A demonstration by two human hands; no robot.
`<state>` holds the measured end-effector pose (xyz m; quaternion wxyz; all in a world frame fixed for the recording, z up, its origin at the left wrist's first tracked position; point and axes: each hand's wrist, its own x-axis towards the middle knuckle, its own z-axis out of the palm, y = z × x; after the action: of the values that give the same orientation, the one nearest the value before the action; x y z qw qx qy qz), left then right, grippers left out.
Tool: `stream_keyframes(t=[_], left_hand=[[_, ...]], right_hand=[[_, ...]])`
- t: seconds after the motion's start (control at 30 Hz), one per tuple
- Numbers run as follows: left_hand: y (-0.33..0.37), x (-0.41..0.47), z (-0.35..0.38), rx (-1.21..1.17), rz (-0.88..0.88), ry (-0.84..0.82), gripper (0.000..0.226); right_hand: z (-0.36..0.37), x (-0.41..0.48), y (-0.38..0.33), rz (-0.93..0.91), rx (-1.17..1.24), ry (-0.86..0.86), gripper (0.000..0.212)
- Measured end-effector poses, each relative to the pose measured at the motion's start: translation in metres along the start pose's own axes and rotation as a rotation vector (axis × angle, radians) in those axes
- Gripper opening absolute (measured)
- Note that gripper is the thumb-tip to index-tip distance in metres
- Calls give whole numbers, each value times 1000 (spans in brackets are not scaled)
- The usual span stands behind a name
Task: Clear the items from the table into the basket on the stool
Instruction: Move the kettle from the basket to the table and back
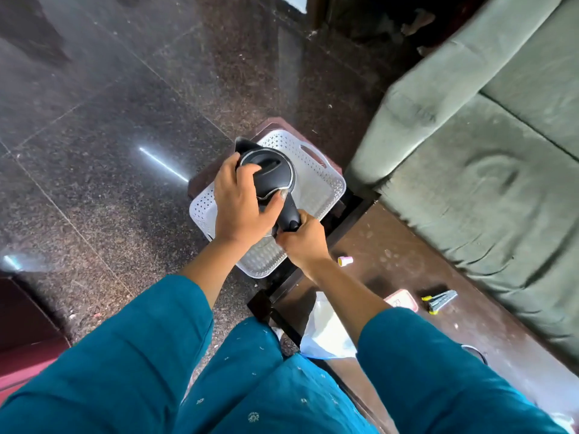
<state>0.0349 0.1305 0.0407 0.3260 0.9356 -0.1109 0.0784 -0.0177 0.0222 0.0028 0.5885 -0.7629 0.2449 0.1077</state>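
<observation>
Gripping the handle of the kettle point(272, 170) in my right hand point(302, 242), with my left hand point(241, 205) curled over its lid, I hold it over the basket point(326, 180) on the stool point(275, 125). Hazard: the light basket appears to overhang the stool, so an off-centre set-down may tip it. Release both hands only once it sits flat. Small items remain on the tabletop point(391, 245).

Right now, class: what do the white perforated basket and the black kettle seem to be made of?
White perforated basket: probably moulded plastic, matte, judging by its even holes and cut-out handle. Black kettle: lid looks like semi-gloss plastic; a thin silvery ring suggests metal.
</observation>
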Motion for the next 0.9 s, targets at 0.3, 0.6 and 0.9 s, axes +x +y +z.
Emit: stream_keyframes(t=[0.3, 0.6, 0.9], left_hand=[[112, -55, 30, -127, 256, -89, 69], [214, -139, 100, -368, 703, -481, 84], [281, -251, 173, -436, 977, -889, 94]], right_hand=[[-121, -81, 30, -63, 17, 213, 19], [-227, -217, 129, 89, 5, 536, 19], [-258, -348, 228, 322, 105, 787, 19]])
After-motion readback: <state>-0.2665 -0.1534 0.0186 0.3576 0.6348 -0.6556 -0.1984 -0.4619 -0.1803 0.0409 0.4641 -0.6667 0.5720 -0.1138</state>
